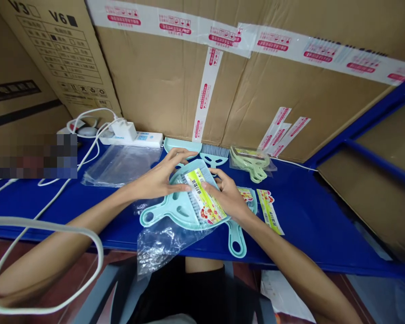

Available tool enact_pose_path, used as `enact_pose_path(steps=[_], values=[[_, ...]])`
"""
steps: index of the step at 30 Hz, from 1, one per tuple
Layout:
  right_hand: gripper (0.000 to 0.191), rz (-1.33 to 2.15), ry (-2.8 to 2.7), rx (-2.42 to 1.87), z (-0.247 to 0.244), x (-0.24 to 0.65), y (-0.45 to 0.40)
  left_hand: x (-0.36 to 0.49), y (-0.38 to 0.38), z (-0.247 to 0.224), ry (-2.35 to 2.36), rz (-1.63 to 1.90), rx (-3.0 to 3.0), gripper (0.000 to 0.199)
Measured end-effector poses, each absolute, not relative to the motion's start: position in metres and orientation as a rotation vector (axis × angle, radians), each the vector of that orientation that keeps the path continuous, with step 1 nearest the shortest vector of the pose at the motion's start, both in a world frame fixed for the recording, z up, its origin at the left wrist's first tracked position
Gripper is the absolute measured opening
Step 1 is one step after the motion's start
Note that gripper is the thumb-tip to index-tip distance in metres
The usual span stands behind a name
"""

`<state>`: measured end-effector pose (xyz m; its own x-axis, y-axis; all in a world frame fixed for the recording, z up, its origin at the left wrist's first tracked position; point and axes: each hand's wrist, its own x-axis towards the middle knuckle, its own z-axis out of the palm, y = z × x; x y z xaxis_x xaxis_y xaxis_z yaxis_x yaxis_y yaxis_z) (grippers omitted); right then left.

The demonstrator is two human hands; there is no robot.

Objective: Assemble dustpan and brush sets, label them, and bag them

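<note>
A light-blue dustpan (165, 209) with a brush nested in it lies tilted in front of me, partly over a crumpled clear plastic bag (162, 247). A yellow-green label card (207, 202) rests on the bristles. My right hand (227, 193) grips the set at its right edge, thumb pressed on the card and fingers curled at the rim. My left hand (165, 175) is open at the upper left, its thumb touching near the card's edge and its fingers stretched past the far side. Another light-blue dustpan set (236, 236) lies partly hidden beneath my right hand.
Behind stand a light-blue dustpan (182, 145), a brush (214, 155) and a bagged green set (253, 162). A loose label card (270, 211) lies right. Left are clear bags (121, 164), a power strip (148, 138) and white cables (87, 155). Cardboard boxes (168, 90) wall the back.
</note>
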<state>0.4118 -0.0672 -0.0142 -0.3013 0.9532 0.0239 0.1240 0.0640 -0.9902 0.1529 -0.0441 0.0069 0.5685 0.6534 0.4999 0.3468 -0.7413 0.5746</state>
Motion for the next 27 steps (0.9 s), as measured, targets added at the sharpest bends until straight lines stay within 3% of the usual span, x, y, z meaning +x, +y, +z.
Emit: enact_pose_path(steps=[11, 27], values=[[0.045, 1.082, -1.635, -1.114, -0.006, 0.411, -0.073, 0.163, -0.046, -0.006, 0.908, 1.248, 2.379, 0.066], [0.058, 1.188, -1.742, -1.162, 0.003, 0.417, -0.074, 0.160, -0.049, 0.006, 0.675, 1.339, 2.197, 0.049]])
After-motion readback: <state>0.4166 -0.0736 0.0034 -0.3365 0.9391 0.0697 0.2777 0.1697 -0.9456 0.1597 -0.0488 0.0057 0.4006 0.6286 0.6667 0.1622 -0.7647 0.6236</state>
